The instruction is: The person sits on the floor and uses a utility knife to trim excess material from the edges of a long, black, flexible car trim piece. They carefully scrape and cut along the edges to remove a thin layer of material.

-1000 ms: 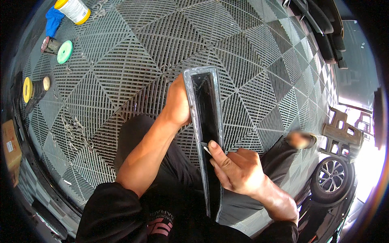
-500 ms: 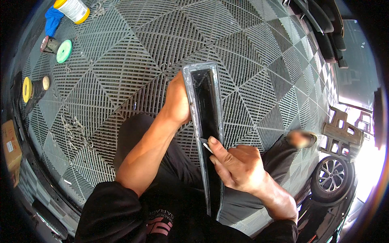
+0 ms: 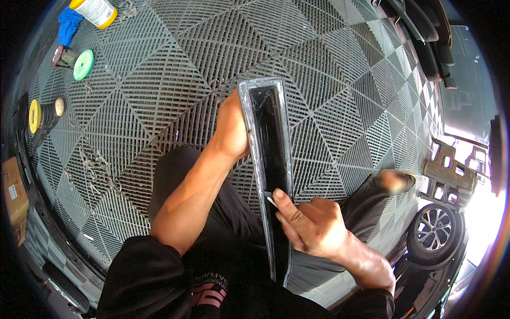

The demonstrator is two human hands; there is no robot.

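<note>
A long, narrow black housing (image 3: 273,143) stretches away from my lap, its hollow side facing up and its rim smeared grey. My left hand (image 3: 232,127) grips the housing's far left side; its fingers are mostly hidden behind the wall. Over the nearer half, my right hand (image 3: 311,226) is closed on a small thin tool (image 3: 270,199) with a pale shaft and a dark flat tip. That tip touches or nearly touches the inner edge of the left rim. The forefinger lies along the tool, and most of its handle is hidden in the hand.
Grey grid tiles (image 3: 207,48) cover the floor. At left are a yellow-and-white tub (image 3: 94,11), a blue cloth (image 3: 68,26), a green disc (image 3: 83,65), a yellow spool (image 3: 35,116) and a cardboard box (image 3: 15,194). A car wheel (image 3: 435,227) is at right.
My right hand has slid a little toward me along the left rim, with the tool in it. My left hand and the housing are nearly still.
</note>
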